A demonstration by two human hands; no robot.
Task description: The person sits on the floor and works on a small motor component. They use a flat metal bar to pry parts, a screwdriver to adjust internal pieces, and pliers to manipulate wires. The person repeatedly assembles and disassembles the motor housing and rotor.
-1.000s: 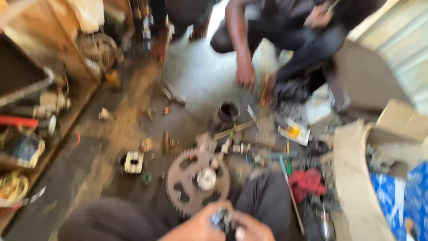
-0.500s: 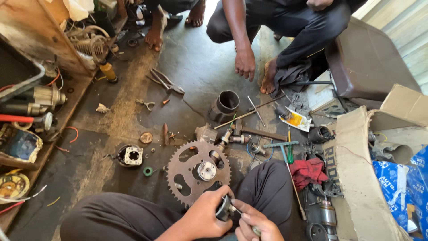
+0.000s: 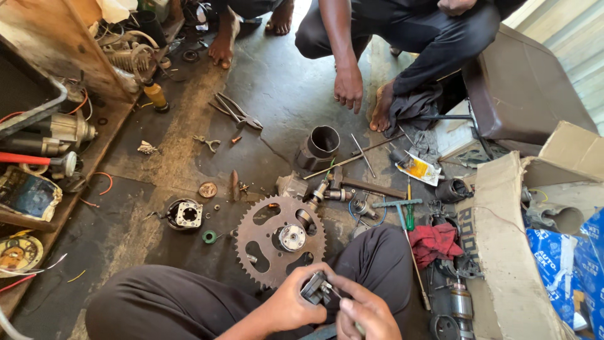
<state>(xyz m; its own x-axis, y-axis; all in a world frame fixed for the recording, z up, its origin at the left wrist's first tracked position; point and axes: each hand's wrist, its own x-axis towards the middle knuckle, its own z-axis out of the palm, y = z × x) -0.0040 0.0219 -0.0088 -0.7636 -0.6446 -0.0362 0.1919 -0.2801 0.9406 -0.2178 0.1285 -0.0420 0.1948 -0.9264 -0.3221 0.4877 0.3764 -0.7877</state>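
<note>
Grimy concrete floor strewn with a sprocket, pliers, cardboard

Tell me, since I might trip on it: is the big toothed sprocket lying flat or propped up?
Flat. The rusty sprocket lies face-up on the concrete floor, its whole tooth ring and cutouts visible.

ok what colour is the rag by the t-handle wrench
Red; the rag shows best in the head view.

A repair workshop for engines or motorcycles: a rusty sprocket, a cylinder sleeve, pliers and a T-handle wrench lie scattered across the stained concrete floor, beside a wooden shelf crowded with motor parts.
</note>
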